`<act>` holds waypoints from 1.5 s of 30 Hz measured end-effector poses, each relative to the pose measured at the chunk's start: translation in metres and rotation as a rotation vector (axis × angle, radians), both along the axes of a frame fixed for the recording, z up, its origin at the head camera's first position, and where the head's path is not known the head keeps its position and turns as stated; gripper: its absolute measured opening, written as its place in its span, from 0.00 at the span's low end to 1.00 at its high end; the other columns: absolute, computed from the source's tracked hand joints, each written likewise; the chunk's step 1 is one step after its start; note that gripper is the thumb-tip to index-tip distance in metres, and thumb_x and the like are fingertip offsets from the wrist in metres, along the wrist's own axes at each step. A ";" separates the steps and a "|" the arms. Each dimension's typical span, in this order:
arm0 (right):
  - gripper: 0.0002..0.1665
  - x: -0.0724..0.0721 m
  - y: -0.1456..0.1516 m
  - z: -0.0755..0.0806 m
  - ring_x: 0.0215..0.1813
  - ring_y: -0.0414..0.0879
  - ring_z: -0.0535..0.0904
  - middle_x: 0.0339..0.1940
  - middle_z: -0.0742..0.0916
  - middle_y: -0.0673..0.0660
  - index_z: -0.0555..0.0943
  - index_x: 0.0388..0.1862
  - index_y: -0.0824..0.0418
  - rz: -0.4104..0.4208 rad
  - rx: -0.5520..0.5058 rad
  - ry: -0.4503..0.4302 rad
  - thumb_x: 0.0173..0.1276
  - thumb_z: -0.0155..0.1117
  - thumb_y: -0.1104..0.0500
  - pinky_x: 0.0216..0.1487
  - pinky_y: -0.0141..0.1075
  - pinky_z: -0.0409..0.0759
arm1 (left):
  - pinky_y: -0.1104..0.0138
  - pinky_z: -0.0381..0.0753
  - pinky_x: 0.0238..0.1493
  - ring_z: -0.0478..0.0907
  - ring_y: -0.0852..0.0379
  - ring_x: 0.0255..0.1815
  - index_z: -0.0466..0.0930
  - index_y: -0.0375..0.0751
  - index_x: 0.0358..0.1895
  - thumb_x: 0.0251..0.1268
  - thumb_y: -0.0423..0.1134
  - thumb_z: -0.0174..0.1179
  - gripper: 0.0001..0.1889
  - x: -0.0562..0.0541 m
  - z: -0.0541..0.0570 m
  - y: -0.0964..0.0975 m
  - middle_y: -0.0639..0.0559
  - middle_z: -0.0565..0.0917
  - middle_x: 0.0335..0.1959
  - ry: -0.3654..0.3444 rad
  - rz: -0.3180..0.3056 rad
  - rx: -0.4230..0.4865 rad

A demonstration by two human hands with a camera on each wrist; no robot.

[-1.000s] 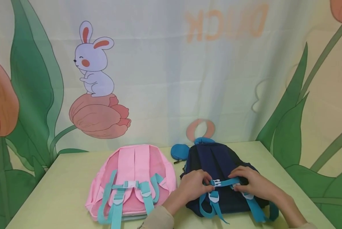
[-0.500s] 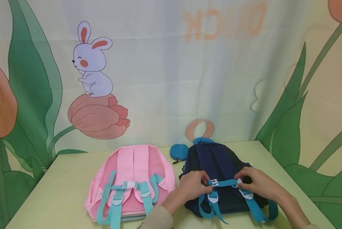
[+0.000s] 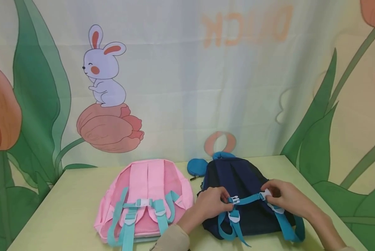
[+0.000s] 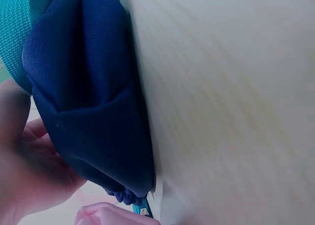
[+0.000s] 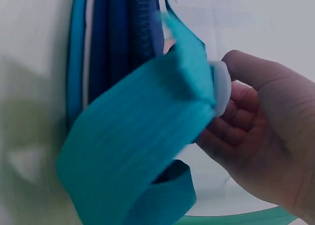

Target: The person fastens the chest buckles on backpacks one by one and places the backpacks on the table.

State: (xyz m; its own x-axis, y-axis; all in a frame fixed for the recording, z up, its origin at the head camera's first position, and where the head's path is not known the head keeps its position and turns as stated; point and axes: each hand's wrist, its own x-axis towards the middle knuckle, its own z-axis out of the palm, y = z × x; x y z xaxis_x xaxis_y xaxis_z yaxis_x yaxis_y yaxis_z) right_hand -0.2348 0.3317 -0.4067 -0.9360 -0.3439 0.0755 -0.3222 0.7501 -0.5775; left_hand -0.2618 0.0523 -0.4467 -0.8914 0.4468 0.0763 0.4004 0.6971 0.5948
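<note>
A dark navy backpack [image 3: 237, 174] lies with its back panel up. Across it runs a bright blue chest strap [image 3: 249, 199] with a white pronged buckle part [image 3: 235, 199] at its left end. My left hand [image 3: 213, 203] pinches the strap end beside that part. My right hand [image 3: 287, 198] holds a white buckle piece [image 3: 265, 194] between thumb and fingers at the strap's right end. In the right wrist view, a white plastic edge [image 5: 221, 87] shows at the thumb, with a wide blue strap [image 5: 133, 131] in front. Navy fabric [image 4: 98, 136] hides the left fingertips in the left wrist view.
A pink backpack [image 3: 147, 181] with mint straps and a fastened white buckle lies left of the navy one. A round blue pouch [image 3: 197, 167] sits between them at the back. Both are on a pale yellow-green table [image 3: 65, 202] before a printed curtain [image 3: 174, 87].
My right hand has moved right and slightly up, carrying the white buckle piece, so the strap's right end is now raised. My left hand stays almost in place.
</note>
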 end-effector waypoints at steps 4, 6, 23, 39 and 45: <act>0.13 0.002 0.003 0.005 0.32 0.36 0.74 0.31 0.78 0.51 0.79 0.49 0.62 0.074 -0.068 0.004 0.65 0.67 0.63 0.32 0.30 0.76 | 0.70 0.74 0.35 0.75 0.72 0.30 0.83 0.55 0.37 0.55 0.55 0.68 0.12 0.000 -0.001 0.000 0.70 0.82 0.27 0.000 0.003 0.008; 0.13 0.002 0.006 0.006 0.31 0.36 0.75 0.31 0.79 0.51 0.79 0.49 0.61 0.088 -0.091 0.014 0.66 0.67 0.63 0.32 0.30 0.77 | 0.69 0.74 0.35 0.76 0.72 0.30 0.83 0.54 0.37 0.56 0.55 0.68 0.12 0.000 -0.002 0.000 0.69 0.82 0.28 0.001 0.004 0.012; 0.18 0.001 0.019 0.016 0.48 0.32 0.82 0.52 0.87 0.53 0.81 0.58 0.55 0.019 -0.163 0.142 0.72 0.63 0.53 0.44 0.30 0.82 | 0.70 0.75 0.36 0.74 0.69 0.29 0.78 0.53 0.44 0.64 0.54 0.59 0.12 0.000 -0.003 0.002 0.65 0.81 0.31 -0.034 0.032 0.055; 0.21 -0.010 0.016 0.030 0.53 0.29 0.82 0.55 0.87 0.55 0.70 0.65 0.63 0.057 -0.357 0.226 0.76 0.57 0.63 0.47 0.25 0.81 | 0.71 0.72 0.29 0.73 0.66 0.26 0.73 0.51 0.49 0.69 0.53 0.55 0.13 0.001 -0.003 0.001 0.63 0.79 0.29 -0.054 0.038 0.074; 0.18 -0.011 0.011 0.032 0.51 0.31 0.83 0.52 0.87 0.56 0.70 0.61 0.65 0.106 -0.361 0.157 0.76 0.57 0.63 0.46 0.26 0.81 | 0.71 0.73 0.31 0.74 0.66 0.27 0.73 0.52 0.49 0.69 0.53 0.55 0.14 0.001 -0.002 -0.001 0.62 0.80 0.30 -0.075 0.036 0.071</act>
State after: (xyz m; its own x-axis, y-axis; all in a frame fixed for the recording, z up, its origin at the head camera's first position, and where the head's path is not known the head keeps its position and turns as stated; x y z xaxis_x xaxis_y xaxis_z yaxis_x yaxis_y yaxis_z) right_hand -0.2455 0.3423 -0.3748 -0.8641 -0.3631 0.3485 -0.4923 0.4658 -0.7353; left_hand -0.2605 0.0516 -0.4489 -0.9111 0.4103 0.0391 0.3284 0.6654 0.6703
